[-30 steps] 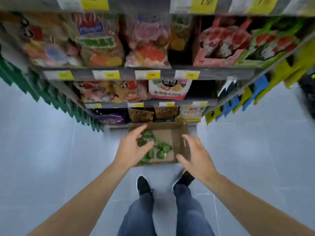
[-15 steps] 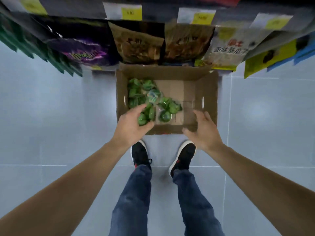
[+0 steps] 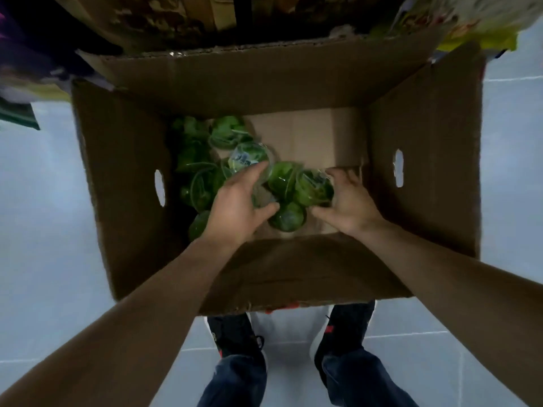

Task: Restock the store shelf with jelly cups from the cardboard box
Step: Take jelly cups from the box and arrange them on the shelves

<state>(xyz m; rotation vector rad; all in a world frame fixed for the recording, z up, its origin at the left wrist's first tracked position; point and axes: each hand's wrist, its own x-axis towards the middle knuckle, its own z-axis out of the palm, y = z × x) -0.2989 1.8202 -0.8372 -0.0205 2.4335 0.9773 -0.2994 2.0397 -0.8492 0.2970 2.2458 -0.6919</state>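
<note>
An open cardboard box [image 3: 426,171] stands on the floor right below me. Several green jelly cups [image 3: 199,177] lie in a heap on its left and middle bottom. Both my hands are down inside the box. My left hand [image 3: 238,210] curls its fingers and thumb round a clear-lidded jelly cup [image 3: 260,190]. My right hand [image 3: 351,201] grips another green cup [image 3: 313,188] from the right, fingers over its top and thumb below. One more cup [image 3: 288,220] lies between my two thumbs. The right part of the box bottom is bare cardboard.
The lowest shelf with brown snack bags [image 3: 164,19] hangs just beyond the box's far flap. A yellow-and-white bag [image 3: 476,27] sits at the top right. My shoes [image 3: 235,339] stand on the grey tiled floor against the box's near wall.
The view dropped from the shelves down to the box, which now fills the frame. Both hands went from above the box down inside it and closed round jelly cups.
</note>
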